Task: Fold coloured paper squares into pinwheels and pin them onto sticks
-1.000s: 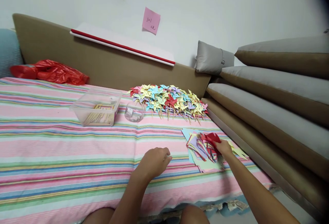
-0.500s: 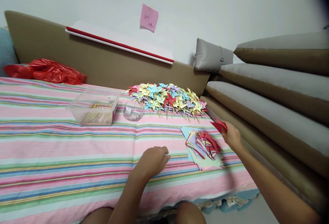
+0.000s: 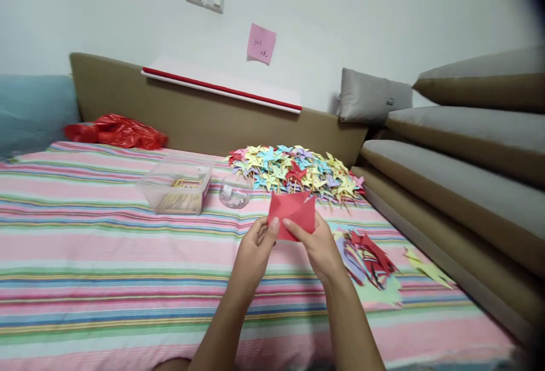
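A red square of paper (image 3: 291, 212) with cuts at its corners is spread between my two hands above the striped cloth. My left hand (image 3: 258, 249) pinches its lower left side, thumb on top. On the right side, my right hand (image 3: 317, 243) grips it with the thumb pressed on its face. To the right lies a stack of coloured paper pieces (image 3: 370, 263), red ones on top. Behind my hands is a heap of paper pinwheels on sticks (image 3: 293, 172). A clear round container (image 3: 235, 192) with small shiny pieces stands left of the heap.
A clear plastic box (image 3: 147, 192) with thin wooden sticks stands on the striped cloth (image 3: 106, 246) at left. A red plastic bag (image 3: 123, 131) lies behind it. Yellow-green paper pieces (image 3: 428, 269) lie far right, beside stacked cushions (image 3: 460, 189).
My right hand has brought the red paper from the right to the middle, where it is now opened out. My left hand has risen and taken hold of it. The view has shifted left.
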Tool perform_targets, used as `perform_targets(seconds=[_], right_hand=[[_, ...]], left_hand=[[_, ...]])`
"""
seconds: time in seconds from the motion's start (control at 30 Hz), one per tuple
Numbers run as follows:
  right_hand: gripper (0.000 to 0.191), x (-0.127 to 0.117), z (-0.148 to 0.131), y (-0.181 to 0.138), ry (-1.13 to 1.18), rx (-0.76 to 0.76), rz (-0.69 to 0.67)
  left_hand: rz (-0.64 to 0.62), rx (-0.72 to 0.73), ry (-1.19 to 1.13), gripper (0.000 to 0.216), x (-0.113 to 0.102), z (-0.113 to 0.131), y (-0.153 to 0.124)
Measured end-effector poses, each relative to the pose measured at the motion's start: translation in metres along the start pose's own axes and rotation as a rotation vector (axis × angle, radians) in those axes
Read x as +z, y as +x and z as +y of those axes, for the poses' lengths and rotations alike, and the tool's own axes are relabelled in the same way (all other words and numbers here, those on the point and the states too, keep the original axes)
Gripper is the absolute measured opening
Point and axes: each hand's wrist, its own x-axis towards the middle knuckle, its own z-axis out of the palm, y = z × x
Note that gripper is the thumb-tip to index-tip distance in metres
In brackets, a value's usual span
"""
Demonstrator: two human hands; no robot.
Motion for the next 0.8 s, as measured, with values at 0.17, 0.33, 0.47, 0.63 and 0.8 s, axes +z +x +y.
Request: perform_targets(seconds=[0.17, 0.33, 0.47, 0.63, 0.8], right_hand=[[0.049, 0.025, 0.016, -0.008, 0.125, 0.139, -0.226], [0.072, 0.018, 0.034, -0.005, 0.332, 0.235, -0.035], [0.068, 0.016, 0.033, -0.001, 0.285, 0.162, 0.060], [0.059, 0.012, 0.022, -0.007, 0.266, 0.068, 0.041], [0.041, 0.006, 0.024, -0.018, 0.172, -0.159, -0.063]], left_hand=[[0.167, -0.061, -0.235, 0.042, -0.012, -0.001, 0.000], [0.269, -0.119, -0.390, 0.045, -0.007, 0.000, 0.001], [0.272, -0.147, -0.363, 0.048, -0.002, 0.002, 0.000], [0.337, -0.126, -0.358, 0.037, -0.001, 0.002, -0.002], [0.430, -0.096, -0.388, 0.037, 0.002, 0.006, -0.001]])
